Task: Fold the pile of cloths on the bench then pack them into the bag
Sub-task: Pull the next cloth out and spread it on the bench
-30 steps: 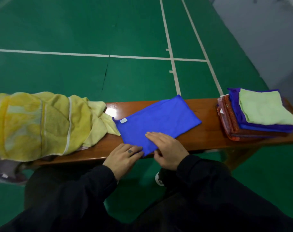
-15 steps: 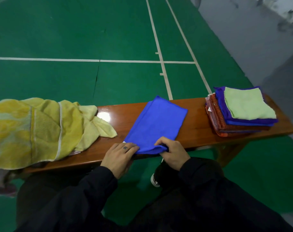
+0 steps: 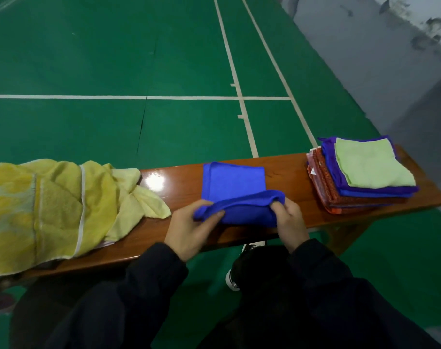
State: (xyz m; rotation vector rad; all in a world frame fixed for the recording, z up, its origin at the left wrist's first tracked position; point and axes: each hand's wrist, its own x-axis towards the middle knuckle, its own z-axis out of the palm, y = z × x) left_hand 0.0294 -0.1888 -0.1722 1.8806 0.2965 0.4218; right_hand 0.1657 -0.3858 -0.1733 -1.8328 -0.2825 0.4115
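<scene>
At the frame's centre, both hands, left hand [image 3: 189,229] and right hand [image 3: 289,220], pinch with their fingers the near edge of the soft, light blue microfibre cloth [image 3: 233,182] on the desk [image 3: 284,177]; it looks limp, so holding its corners seems best.

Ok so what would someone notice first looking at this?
Mid-bench, both hands, left hand and right hand, pinch the near edge of a blue cloth, lifting it into a fold. On the bench's left lies a rumpled yellow pile; on its right sits a folded stack topped with a pale green cloth.
</scene>
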